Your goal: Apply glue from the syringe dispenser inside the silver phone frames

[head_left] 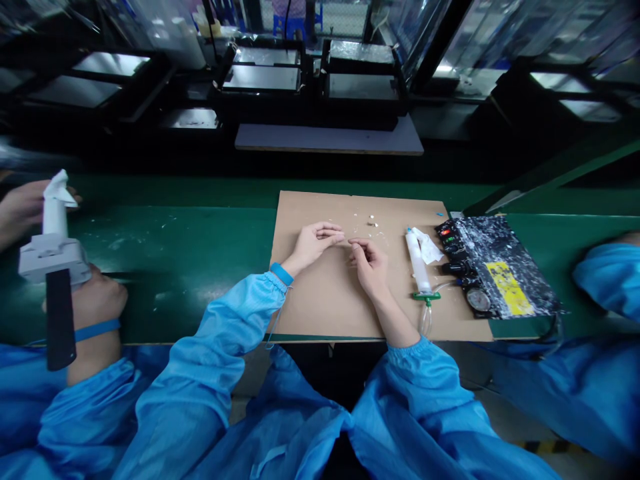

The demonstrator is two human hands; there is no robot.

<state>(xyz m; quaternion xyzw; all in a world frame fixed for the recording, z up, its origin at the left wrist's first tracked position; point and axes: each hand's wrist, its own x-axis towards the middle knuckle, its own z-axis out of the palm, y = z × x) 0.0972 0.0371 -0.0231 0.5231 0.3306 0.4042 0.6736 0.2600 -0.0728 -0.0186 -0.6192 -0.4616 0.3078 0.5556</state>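
My left hand [315,243] and my right hand [369,263] rest close together on a brown cardboard sheet [325,300] laid on the green bench. The fingers of both hands are curled, fingertips almost meeting at the middle of the sheet. Whatever they pinch is too small to make out. A blue wrist strap sits on my left wrist. A white glue syringe [418,263] with a green collar and a clear hose lies just right of my right hand, a crumpled white wipe [429,245] beside its tip.
A black, glue-spattered controller box [495,267] with a gauge and yellow label stands at the sheet's right end. A co-worker at left holds a grey dispensing gun [53,257]. Another blue sleeve [607,273] shows at right. Dark trays [310,87] line the back.
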